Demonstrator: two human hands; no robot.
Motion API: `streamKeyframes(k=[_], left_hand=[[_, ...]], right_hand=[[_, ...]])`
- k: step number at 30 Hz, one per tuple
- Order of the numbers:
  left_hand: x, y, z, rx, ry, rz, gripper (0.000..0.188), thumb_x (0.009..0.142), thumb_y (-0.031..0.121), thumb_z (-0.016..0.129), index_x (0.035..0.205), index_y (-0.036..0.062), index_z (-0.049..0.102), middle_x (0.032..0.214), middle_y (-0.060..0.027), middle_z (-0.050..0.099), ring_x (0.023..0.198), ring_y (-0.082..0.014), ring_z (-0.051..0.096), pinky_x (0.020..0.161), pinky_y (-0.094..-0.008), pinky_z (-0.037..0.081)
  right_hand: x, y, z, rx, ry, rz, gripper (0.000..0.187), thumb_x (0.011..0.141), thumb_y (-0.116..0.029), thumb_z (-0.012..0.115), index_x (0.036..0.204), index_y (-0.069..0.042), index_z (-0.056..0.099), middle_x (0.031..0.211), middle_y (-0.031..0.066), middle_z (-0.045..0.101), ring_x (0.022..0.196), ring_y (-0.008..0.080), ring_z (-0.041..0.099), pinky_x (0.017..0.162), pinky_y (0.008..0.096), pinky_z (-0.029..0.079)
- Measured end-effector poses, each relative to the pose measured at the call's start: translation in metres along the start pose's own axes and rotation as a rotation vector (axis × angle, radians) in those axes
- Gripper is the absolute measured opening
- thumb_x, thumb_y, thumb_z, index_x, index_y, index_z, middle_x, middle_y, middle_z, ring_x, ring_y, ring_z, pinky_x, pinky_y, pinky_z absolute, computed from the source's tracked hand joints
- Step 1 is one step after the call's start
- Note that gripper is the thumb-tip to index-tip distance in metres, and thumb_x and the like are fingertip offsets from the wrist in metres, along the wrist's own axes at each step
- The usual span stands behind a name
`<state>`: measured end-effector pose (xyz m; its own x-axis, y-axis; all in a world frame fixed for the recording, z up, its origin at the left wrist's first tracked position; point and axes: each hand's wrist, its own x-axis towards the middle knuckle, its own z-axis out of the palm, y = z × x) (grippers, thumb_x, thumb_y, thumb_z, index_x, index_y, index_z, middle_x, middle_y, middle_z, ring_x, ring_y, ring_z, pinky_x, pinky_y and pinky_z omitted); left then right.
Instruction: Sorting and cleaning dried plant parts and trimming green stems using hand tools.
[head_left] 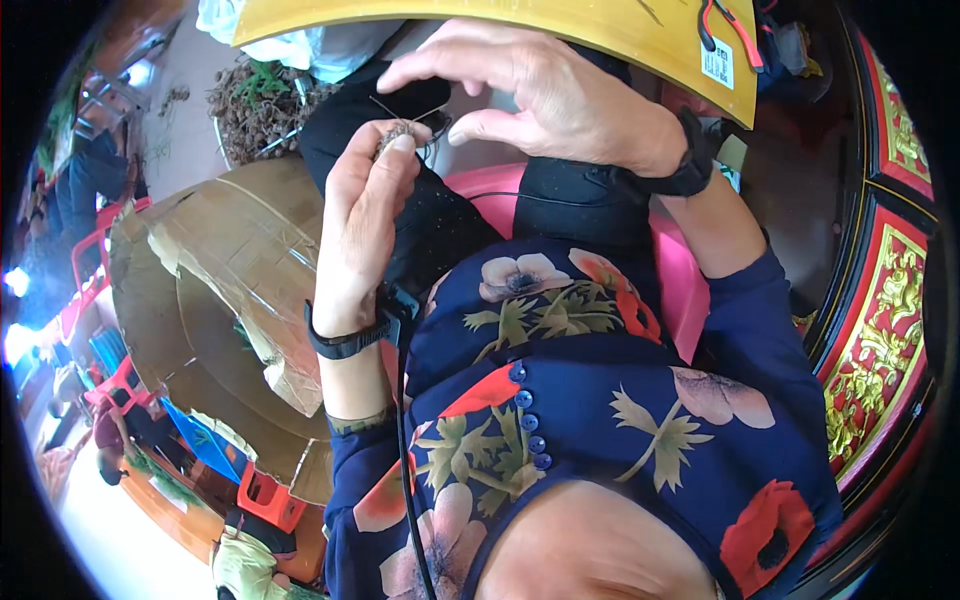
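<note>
My left hand (365, 205) is closed in a pinch round a small brown fibrous bundle (393, 135), held above my lap. Thin stiff strands like wire or stems stick out of its top, and the fingers hide part of it. Just to the right, my right hand (545, 95) hovers with fingers curved and thumb apart. Nothing shows between its fingers, and its thumb tip is close to the bundle's strands without clearly touching them.
A yellow tabletop (600, 18) curves across the far side, with a red-handled hand tool (730, 35) on it. Brown root-like material (245, 120) is heaped at far left beside a pale plastic bag (320, 50). A large cardboard box (150, 290) stands left. People are farther off.
</note>
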<state>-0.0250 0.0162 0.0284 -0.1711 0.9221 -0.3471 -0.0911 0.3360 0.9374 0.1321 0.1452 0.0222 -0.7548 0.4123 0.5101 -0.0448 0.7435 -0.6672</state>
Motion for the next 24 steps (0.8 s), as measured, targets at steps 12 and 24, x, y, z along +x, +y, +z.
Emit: streamKeyframes(k=[12,24], left_hand=[[0.011,0.003,-0.007,-0.431,-0.371,-0.283,0.026,0.094,0.027,0.048,0.097,0.0026,0.055,0.064,0.0070,0.034,0.051,-0.0033,0.028,0.045,-0.0189,0.019],[0.033,0.015,-0.001,-0.279,-0.322,-0.150,0.028,0.095,0.025,0.045,0.101,0.0004,0.056,0.063,0.0066,0.033,0.054,-0.0029,0.027,0.046,-0.0185,0.019]], right_hand=[[0.010,0.020,-0.012,0.055,-0.156,-0.222,0.007,0.077,-0.007,0.064,0.084,-0.009,0.066,0.100,0.0077,0.058,0.085,0.0207,0.060,0.073,0.0290,0.048],[0.023,0.022,-0.016,0.500,-0.150,-0.132,0.008,0.079,-0.004,0.063,0.084,-0.005,0.069,0.086,0.0116,0.064,0.081,0.0280,0.060,0.072,0.0325,0.047]])
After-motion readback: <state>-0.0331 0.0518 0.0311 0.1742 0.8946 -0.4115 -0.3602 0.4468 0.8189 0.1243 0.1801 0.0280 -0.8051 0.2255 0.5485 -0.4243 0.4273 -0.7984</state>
